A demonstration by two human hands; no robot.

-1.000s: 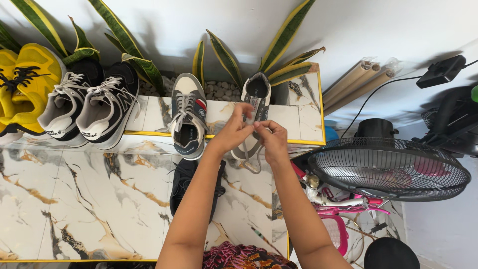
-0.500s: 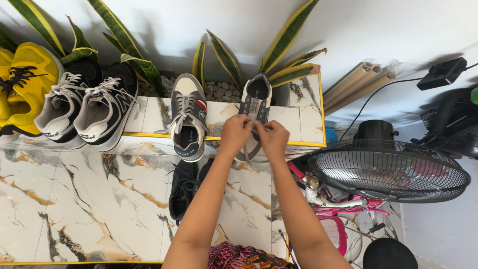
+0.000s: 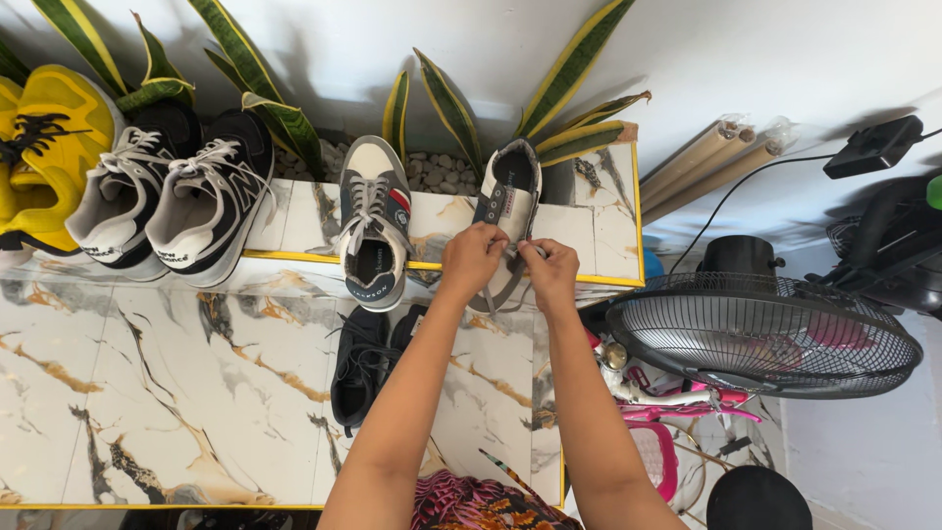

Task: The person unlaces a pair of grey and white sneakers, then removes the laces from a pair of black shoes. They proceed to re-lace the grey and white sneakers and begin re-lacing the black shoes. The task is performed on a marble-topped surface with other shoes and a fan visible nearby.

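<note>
Both hands pinched shut on the laces of a grey sneaker (image 3: 507, 201) lying on the marble ledge (image 3: 589, 236): left hand (image 3: 473, 260) just beside right hand (image 3: 549, 272), sneaker directly beyond the fingertips, matching sneaker (image 3: 373, 226) left of them, fan (image 3: 760, 334) right

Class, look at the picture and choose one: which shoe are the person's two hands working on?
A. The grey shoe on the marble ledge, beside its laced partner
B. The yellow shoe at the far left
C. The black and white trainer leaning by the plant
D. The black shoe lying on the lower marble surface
A: both the left hand and the right hand grip the grey shoe on the marble ledge, just right of its laced partner.
</note>
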